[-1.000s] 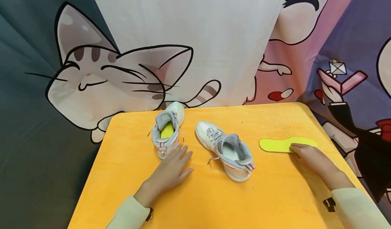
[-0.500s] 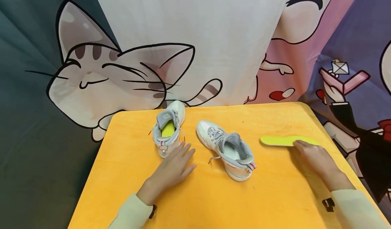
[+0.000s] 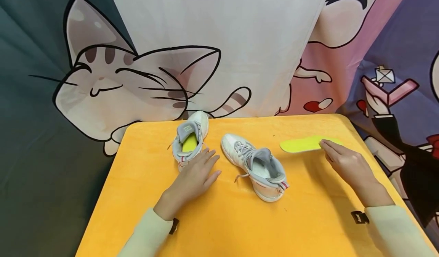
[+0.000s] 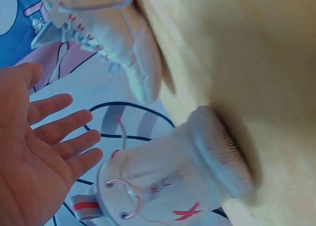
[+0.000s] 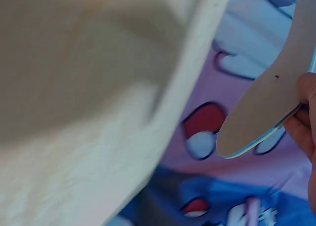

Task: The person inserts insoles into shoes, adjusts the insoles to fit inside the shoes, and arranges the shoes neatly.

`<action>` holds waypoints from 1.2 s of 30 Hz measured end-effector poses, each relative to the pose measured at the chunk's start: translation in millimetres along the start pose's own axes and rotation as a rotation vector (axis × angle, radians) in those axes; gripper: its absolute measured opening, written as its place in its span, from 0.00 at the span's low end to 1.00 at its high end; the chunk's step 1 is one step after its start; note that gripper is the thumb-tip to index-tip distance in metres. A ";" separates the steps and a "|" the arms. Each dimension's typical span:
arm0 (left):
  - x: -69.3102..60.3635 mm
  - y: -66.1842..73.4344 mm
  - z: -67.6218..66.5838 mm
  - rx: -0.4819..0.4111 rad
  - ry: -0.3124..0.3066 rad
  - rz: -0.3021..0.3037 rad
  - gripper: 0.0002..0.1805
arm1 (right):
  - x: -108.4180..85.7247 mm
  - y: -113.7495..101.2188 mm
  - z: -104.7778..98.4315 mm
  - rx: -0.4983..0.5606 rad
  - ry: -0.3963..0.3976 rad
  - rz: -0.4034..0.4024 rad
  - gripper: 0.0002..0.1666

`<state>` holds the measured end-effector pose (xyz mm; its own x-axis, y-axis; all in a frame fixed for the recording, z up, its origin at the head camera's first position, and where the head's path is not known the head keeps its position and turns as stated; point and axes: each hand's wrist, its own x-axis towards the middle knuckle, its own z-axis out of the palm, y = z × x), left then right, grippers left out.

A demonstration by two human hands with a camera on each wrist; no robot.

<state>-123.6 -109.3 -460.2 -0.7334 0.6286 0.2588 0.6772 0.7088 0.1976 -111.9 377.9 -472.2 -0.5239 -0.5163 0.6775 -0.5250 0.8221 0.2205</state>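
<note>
The right hand pinches a yellow-green insole by its near edge, above the table. In the right wrist view the insole's grey-beige underside shows, with the thumb of the right hand against it. The left hand has its fingers spread beside the heel of the left shoe, which has a yellow-green insole inside. In the left wrist view the left hand holds nothing, near that shoe's heel. Between the hands stands the other white shoe, its inside pale.
A yellow table bears both shoes. Behind it hangs a cloth backdrop with cartoon figures, and its right edge runs beside a dark part of that cloth. Dark cuff bands show at both sleeves.
The insole has risen off the table and shifted slightly left and away, pinched in the right hand. The left hand has barely moved. The view has shifted a little.
</note>
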 end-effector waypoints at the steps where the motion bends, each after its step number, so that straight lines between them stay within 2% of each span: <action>1: 2.5 0.2 -1.9 -0.008 0.007 -0.003 0.26 | 6.8 -3.1 -2.1 -0.003 0.010 -0.010 0.27; 7: 24.3 2.5 -16.4 -0.092 0.033 -0.015 0.22 | 45.8 -20.9 -11.4 0.028 0.090 -0.075 0.23; 12: 50.5 5.3 -32.6 -0.211 -0.008 -0.061 0.21 | 77.7 -34.0 -15.2 0.106 0.140 -0.122 0.22; 16: 75.6 8.5 -45.3 -0.400 -0.076 -0.102 0.22 | 99.6 -44.1 -15.1 0.136 0.172 -0.162 0.21; 21: 97.5 14.5 -51.5 -0.703 -0.187 -0.234 0.25 | 118.1 -57.3 -10.7 0.178 0.194 -0.220 0.19; 23: 102.4 16.7 -49.2 -0.837 -0.226 -0.302 0.24 | 122.6 -62.8 -8.3 0.191 0.192 -0.242 0.19; 27: 108.6 21.3 -44.7 -1.084 -0.270 -0.387 0.22 | 129.8 -72.0 -2.3 0.209 0.192 -0.285 0.18; 32: 109.8 26.5 -43.3 -1.179 -0.313 -0.421 0.19 | 134.9 -80.3 3.3 0.185 0.169 -0.342 0.19; 36: 108.8 27.7 -41.7 -1.180 -0.332 -0.428 0.18 | 137.0 -83.3 5.8 0.178 0.148 -0.376 0.20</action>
<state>-182.1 -34.6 -387.2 -0.7673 0.5933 -0.2433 -0.0946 0.2706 0.9580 -143.8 237.3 -401.8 -0.1791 -0.7210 0.6694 -0.7752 0.5224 0.3552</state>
